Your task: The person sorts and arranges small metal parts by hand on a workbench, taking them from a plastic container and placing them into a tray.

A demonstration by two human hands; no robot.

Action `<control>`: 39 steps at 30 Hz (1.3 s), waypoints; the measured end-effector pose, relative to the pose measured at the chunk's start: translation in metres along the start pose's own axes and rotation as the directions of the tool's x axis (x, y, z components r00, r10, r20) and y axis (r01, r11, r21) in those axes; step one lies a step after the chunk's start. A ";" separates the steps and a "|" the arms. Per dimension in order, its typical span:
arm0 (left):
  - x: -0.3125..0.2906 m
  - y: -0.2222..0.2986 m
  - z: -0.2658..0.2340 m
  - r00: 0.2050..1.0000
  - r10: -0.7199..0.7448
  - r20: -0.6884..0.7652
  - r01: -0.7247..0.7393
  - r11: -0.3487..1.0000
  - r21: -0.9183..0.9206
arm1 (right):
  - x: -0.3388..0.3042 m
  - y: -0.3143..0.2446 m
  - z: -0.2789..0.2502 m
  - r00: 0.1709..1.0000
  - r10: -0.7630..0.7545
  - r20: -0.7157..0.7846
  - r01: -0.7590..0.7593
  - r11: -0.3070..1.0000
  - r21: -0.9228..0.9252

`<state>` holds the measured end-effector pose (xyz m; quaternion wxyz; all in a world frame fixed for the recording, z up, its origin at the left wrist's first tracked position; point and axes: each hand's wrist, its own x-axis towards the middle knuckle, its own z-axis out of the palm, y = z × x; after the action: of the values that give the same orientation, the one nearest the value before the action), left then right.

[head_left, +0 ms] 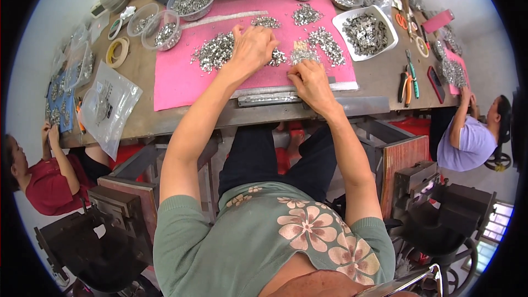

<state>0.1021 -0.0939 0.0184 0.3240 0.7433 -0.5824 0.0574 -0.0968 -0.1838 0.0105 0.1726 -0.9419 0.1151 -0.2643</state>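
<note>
Your left hand (252,48) curled, fingers down in small metal parts (215,50) on pink mat (181,80) | your right hand (309,80) pinching parts at mat's near edge, beside metal strip (269,98) on table (137,115)

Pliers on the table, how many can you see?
2: orange-handled pliers and green-handled pliers, side by side at the table's right end. More may be hidden.

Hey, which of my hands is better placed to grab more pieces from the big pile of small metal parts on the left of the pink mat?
Left. Your left hand already rests beside that pile of metal parts on the pink mat. Your right hand sits nearer the mat's front edge, by the small cluster, and would probably have to cross over.
</note>
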 end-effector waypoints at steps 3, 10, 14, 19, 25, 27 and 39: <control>-0.038 0.015 -0.010 0.995 0.031 0.097 -0.033 0.999 0.023 | -0.004 -0.011 -0.014 0.997 0.078 0.013 -0.080 0.982 0.171; -0.058 0.019 0.002 0.998 0.057 0.031 -0.059 0.996 0.068 | -0.038 -0.039 -0.005 0.957 0.291 -0.014 -0.250 0.845 0.474; -0.056 0.018 0.005 0.996 0.093 -0.008 -0.092 0.993 0.069 | -0.048 -0.046 0.006 0.940 0.332 -0.077 -0.251 0.828 0.501; -0.061 0.017 0.000 0.990 0.138 -0.033 -0.136 0.990 0.047 | -0.052 -0.049 0.014 0.922 0.370 -0.114 -0.271 0.827 0.493; -0.061 0.017 -0.002 0.992 0.129 -0.010 -0.128 0.991 0.042 | -0.053 -0.051 0.021 0.912 0.354 -0.206 -0.230 0.860 0.456; -0.061 0.018 -0.005 0.993 0.120 0.009 -0.120 0.992 0.037 | -0.053 -0.051 0.021 0.913 0.334 -0.233 -0.215 0.881 0.422; -0.062 0.019 -0.003 0.996 0.086 -0.001 -0.086 0.996 0.006 | -0.054 -0.050 0.025 0.932 0.182 -0.315 -0.112 0.967 0.228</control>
<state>0.0665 -0.0427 0.0000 0.3193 0.7186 -0.6134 0.0736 -0.1224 -0.1151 -0.0148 0.2665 -0.8494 0.1850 -0.4163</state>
